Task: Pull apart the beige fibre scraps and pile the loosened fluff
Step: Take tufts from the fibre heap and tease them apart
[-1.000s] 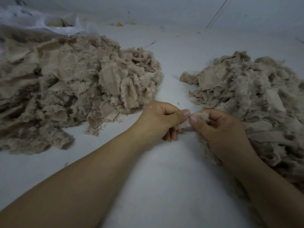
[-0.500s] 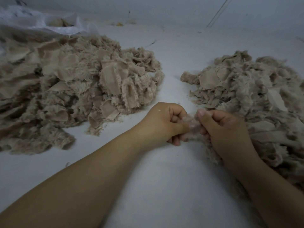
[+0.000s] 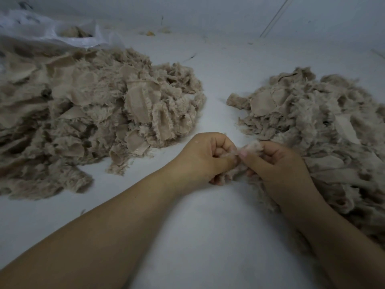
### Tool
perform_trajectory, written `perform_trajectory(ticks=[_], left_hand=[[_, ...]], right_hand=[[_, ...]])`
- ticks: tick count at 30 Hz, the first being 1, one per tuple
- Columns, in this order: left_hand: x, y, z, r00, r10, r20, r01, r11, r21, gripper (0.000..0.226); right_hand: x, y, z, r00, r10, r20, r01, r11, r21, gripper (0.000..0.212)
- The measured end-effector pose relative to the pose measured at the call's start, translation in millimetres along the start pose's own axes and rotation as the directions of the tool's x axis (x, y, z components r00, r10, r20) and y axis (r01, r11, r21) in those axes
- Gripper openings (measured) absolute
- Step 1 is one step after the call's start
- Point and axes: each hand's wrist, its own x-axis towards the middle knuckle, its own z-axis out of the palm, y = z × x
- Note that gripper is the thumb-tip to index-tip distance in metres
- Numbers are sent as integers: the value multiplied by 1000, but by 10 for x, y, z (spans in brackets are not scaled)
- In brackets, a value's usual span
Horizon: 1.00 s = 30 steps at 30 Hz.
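A small beige fibre scrap [image 3: 253, 146] is held between both hands at the middle of the view. My left hand [image 3: 206, 157] pinches its left end with curled fingers and thumb. My right hand [image 3: 273, 163] grips the right end, thumb tip against the scrap. Most of the scrap is hidden by the fingers. A large heap of beige fibre scraps [image 3: 93, 113] lies to the left. Another beige heap [image 3: 325, 126] lies to the right, under and behind my right forearm.
Everything rests on a white surface [image 3: 208, 236] that runs to a white wall at the back. A crumpled clear plastic bag [image 3: 52, 32] lies behind the left heap. A few small bits of debris [image 3: 150, 34] sit at the far edge.
Both hands stayed together at the middle, shifting slightly down and right. The fingers reworked their pinch on the scrap, whose fluffy end now shows above my right thumb.
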Motion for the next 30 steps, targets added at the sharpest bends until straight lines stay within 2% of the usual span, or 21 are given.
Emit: perform_trajectory(ticks=[4,7,12,17,22,25,30], left_hand=[[9,-4,3,995,31,-100,-34,999,-26,18],[30,-31,8,985,64,-160,-70,997,-31,18],[31,-52,0,990,94,-101,-91,995,30,15],[51,-20,-51,998,-15,-60,17,1000,25,26],[62,56,-55,990,-110,88,108,994,18,4],[89,39,-53,994,-102,43,103,995,-18,13],[87,12,-10,998,-46,-35,46,999,-17,13]], right_hand=[[-3,-11,-13,1000,4,19,-3,999,-36,16],[-10,-30,-10,998,28,54,-28,1000,-9,24],[-36,-60,-4,999,10,33,-10,1000,-20,25],[-52,-84,-15,1000,18,2,-18,1000,17,30],[-63,-101,-14,999,-14,38,11,998,63,32],[-60,-91,-9,999,-31,44,29,999,31,26],[-28,-44,-3,1000,20,0,-20,999,-39,11]])
